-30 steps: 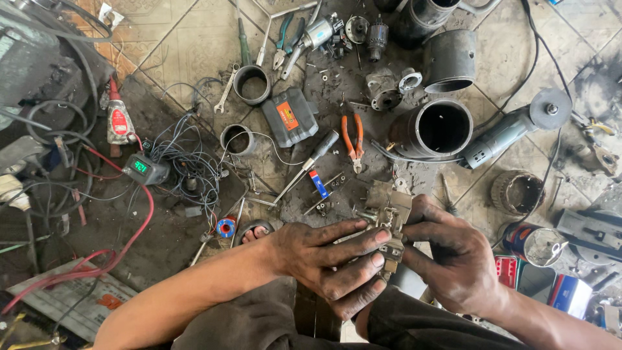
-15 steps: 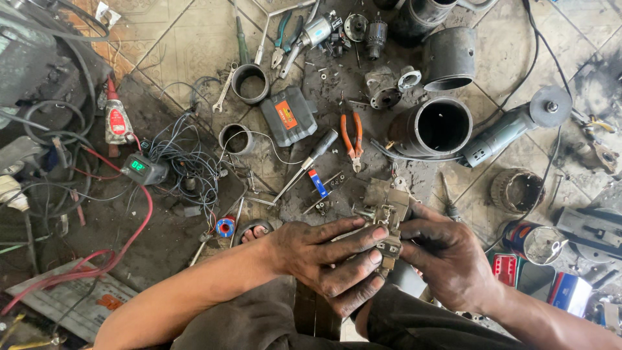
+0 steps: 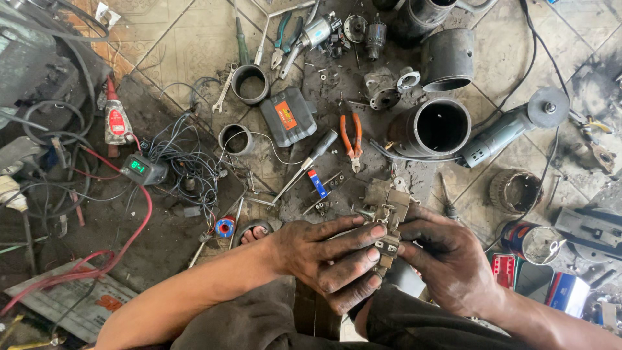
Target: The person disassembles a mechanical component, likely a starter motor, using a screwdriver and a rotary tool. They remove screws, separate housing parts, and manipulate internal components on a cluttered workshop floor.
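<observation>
Grimy tiled workshop floor (image 3: pixel 162 45), littered with tools. Left hand (image 3: pixel 330 259) and right hand (image 3: pixel 447 259) both pinch a small greasy metal switch assembly (image 3: pixel 387 223) over the lap. Oily fingers risk dropping it among scattered screws. Dark steel cylindrical housing (image 3: pixel 435 128) lies open, visibly hollow.
</observation>
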